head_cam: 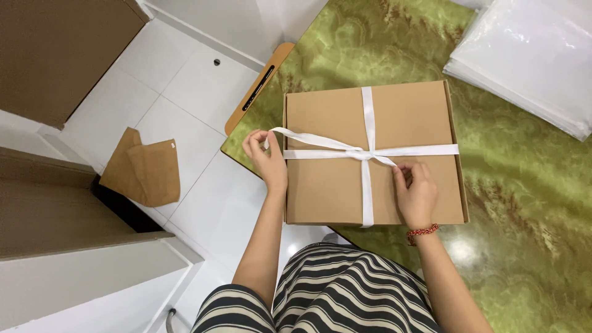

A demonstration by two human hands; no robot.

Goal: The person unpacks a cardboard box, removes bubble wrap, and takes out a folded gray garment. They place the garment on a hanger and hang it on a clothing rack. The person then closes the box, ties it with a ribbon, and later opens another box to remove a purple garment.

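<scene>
Sitting at my green marble-look desk point(524, 203), I have a flat brown cardboard box point(327, 185) lying in front of me, near the desk's left edge. It is wide and low, with stiff sides and a smooth lid, and I think it feels light for its size. A white ribbon point(369, 117) goes across it both ways and meets in a knot near the middle. The ribbon looks soft, thin and a bit slippery, so I think it is best held by pinching it close to the end or close to the knot.

A stack of clear plastic bags point(530, 55) lies far off at the top right of the desk. On the white floor point(185, 111) to my left lies a folded brown paper piece point(145, 169).

My left hand point(265, 154) is pinched shut on the loose ribbon end, out past the box's left edge. My right hand point(416, 188) rests on the lid, its fingers pinching the ribbon just right of the knot. A red bead bracelet point(422, 232) sits on that wrist.
</scene>
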